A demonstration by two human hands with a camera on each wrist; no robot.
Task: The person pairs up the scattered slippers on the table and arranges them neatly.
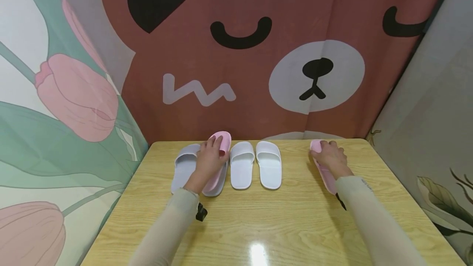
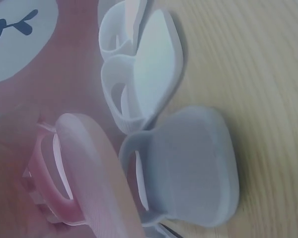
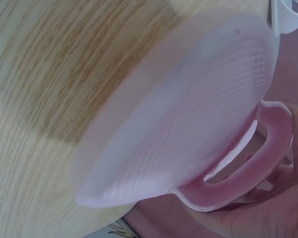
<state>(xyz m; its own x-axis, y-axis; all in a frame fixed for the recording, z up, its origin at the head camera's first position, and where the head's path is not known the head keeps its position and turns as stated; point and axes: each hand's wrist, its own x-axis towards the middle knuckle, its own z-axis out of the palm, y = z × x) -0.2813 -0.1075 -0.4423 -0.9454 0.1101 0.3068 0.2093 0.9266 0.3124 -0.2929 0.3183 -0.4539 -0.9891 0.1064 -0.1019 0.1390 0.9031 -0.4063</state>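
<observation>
My left hand [image 1: 209, 160] grips a pink slipper [image 2: 92, 168] by its strap end. In the head view that slipper overlaps the right one of two grey slippers; the left wrist view shows it tilted beside the grey slipper [image 2: 193, 168]. The other grey slipper [image 1: 182, 175] lies partly behind my left wrist. At the right side of the table, my right hand [image 1: 332, 159] holds a second pink slipper [image 3: 188, 119] by the strap, with the thumb and fingers around it. Its textured footbed shows in the right wrist view, tilted over the wood.
Two white slippers [image 1: 242, 172] stand side by side at the table's back edge, between my hands. The wooden table [image 1: 281, 221] runs back to a curtain [image 1: 192, 60] with a bear print. Flower-printed curtains hang on both sides.
</observation>
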